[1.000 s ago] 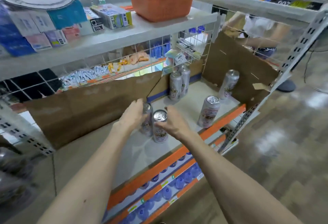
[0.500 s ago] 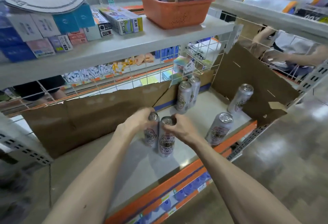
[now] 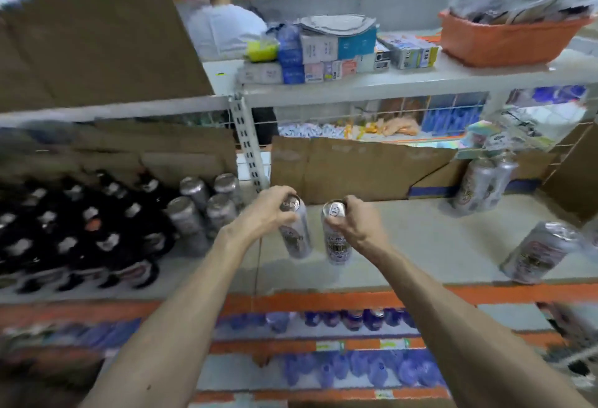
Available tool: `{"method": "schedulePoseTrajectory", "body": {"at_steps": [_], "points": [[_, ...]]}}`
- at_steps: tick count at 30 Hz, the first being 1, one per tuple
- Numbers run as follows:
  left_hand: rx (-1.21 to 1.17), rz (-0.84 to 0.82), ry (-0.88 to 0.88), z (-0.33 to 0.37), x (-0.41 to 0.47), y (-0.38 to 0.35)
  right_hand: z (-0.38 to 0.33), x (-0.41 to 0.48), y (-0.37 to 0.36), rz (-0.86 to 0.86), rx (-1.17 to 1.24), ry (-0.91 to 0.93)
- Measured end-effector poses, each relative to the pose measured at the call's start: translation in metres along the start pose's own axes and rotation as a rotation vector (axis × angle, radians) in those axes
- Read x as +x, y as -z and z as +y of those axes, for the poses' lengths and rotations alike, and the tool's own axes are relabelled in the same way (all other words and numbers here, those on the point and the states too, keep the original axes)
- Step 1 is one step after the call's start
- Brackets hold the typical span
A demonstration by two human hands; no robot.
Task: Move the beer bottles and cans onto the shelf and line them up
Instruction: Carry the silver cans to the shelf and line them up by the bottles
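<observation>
My left hand (image 3: 265,210) grips the top of one silver beer can (image 3: 296,239), lifted above the grey shelf (image 3: 420,245). Beside it, my right hand (image 3: 354,223) grips the top of a second silver can (image 3: 336,242), also held off the shelf. On the left section stand several dark beer bottles (image 3: 81,233) in rows, with several silver cans (image 3: 207,207) lined up at their right. Two more cans (image 3: 482,184) stand at the back right, and one can (image 3: 543,252) stands near the front right edge.
Brown cardboard (image 3: 356,168) lines the back of the shelf. A white upright post (image 3: 247,139) divides the two sections. The shelf above holds boxes (image 3: 336,51) and an orange basket (image 3: 504,38). Blue water bottles (image 3: 356,368) fill the lower shelves. A person in white (image 3: 223,25) stands behind.
Both hands have lifted their cans off the shelf and carried them left, toward the post. My view has swung left, bringing the rows of bottles and cans into sight.
</observation>
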State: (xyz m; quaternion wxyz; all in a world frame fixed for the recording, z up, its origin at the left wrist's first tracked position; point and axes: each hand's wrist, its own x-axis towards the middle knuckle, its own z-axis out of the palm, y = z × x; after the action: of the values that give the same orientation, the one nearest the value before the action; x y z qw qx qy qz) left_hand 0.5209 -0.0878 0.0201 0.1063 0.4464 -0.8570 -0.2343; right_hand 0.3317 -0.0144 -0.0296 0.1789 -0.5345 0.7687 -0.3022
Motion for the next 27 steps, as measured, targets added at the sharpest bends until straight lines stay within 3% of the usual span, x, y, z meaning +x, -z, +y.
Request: {"method": "schedulePoseTrajectory", "body": {"at_steps": [6,12,19,27], "points": [[0.015,0.145,0.206,-0.089,-0.117,0.079,-0.147,-0.035,-0.069,-0.165,0.032,0.234],[0.031,0.214,0.312,-0.167,-0.167,0.127,-0.233,-0.054,-0.127,-0.199,0.034,0.293],[-0.014,0.127,0.190,-0.232,-0.135,0.146,-0.264,-0.041,-0.173,-0.126,0.020,0.162],[-0.049,0.003,0.081,-0.244,-0.089,0.127,-0.250,-0.024,-0.173,-0.028,-0.043,0.048]]}}
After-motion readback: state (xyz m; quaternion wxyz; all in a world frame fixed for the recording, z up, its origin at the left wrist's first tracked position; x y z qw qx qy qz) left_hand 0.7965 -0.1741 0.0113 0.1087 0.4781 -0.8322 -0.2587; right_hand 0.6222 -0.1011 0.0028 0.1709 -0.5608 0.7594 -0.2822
